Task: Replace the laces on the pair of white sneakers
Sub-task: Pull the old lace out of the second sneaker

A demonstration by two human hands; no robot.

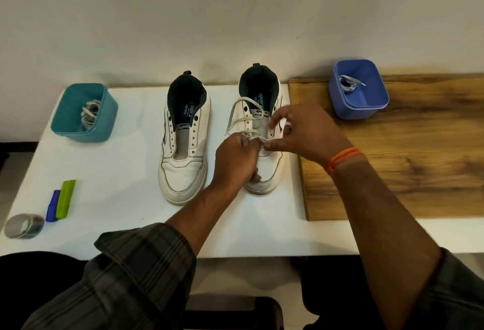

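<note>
**Both hands at the right shoe's lace**

Nearest, two forearms in dark plaid sleeves reach over the front edge of a white table (125,146). At its near left lie a tape roll (24,226), a blue marker (52,206) and a green marker (66,199), the two markers side by side. A wood board (408,167) covers the table's right part.

Mid-table stand two white shoes, toes toward the person. The left shoe (184,143) has bare eyelets. The left hand (237,158) rests curled on the right shoe (262,130), pinching its white lace (239,113) over the lower eyelets. The right hand (303,134), an orange band (343,159) on its wrist, pinches the same lace just beside it, its other fingers spread above the tongue. The lace loops loose through the upper eyelets.

Farther back, a teal tub (83,112) at the left holds coiled pale laces; a blue tub (358,89) on the board holds a grey lace. A plain pale wall (235,15) rises behind.
</note>
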